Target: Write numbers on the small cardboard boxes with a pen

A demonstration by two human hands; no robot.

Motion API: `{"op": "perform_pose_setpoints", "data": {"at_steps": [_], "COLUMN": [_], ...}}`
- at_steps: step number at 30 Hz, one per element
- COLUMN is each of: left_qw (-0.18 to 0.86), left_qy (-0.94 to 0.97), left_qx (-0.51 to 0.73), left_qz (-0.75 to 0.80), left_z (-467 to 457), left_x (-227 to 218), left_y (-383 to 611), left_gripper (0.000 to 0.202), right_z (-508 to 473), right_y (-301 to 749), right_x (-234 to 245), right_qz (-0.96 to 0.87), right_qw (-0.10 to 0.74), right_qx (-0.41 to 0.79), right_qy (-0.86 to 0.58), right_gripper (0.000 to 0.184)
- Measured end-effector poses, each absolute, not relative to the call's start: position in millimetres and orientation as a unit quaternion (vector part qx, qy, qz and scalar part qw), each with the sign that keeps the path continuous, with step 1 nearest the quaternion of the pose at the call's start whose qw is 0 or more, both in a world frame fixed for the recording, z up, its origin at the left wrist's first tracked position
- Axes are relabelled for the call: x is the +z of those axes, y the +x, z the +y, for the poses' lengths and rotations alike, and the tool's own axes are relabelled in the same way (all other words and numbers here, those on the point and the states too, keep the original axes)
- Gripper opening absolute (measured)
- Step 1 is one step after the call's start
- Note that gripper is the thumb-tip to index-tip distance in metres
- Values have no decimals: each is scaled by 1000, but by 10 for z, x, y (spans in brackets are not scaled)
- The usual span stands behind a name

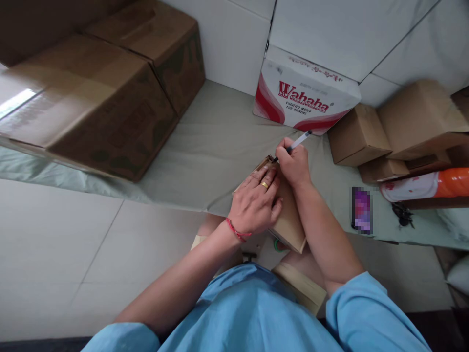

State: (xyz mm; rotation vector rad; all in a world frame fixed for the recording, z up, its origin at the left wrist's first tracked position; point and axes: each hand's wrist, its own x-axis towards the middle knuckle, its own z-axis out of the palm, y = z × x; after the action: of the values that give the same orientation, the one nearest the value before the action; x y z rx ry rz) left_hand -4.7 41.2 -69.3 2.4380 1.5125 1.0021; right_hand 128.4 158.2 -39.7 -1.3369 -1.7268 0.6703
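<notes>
A small brown cardboard box (pixel 291 222) lies at the edge of the cloth-covered table, its near end jutting out over my lap. My left hand (pixel 254 200) rests flat on top of it, fingers stretched toward the far end; a gold ring and a red string bracelet show on it. In my right hand (pixel 295 161) is a pen (pixel 301 139) with a clear barrel and dark cap end. Its tip points down at the far end of the box, close to my left fingertips. Whether the tip touches the cardboard I cannot tell.
Large cardboard boxes (pixel 110 102) stand at the left. A white and red Wahaha carton (pixel 306 93) leans by the wall. Smaller cardboard boxes (pixel 361 134), an orange-and-white bottle (pixel 421 185), black keys (pixel 403 215) and a blurred-out phone-like object (pixel 362 210) are on the right.
</notes>
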Motion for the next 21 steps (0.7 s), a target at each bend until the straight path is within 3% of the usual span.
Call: {"op": "perform_pose_setpoints", "data": {"at_steps": [21], "left_qw": [50], "left_qy": [803], "left_qx": [329], "left_qz": [495], "left_z": [411], "left_x": [-721], "left_y": [-50], "left_gripper": [51], "right_z": [1597], "right_y": [1299], "right_x": [-401], "right_qz": [-659], "right_qw": [441], "right_qx": [213], "right_qy": [-571], "right_gripper": [25]}}
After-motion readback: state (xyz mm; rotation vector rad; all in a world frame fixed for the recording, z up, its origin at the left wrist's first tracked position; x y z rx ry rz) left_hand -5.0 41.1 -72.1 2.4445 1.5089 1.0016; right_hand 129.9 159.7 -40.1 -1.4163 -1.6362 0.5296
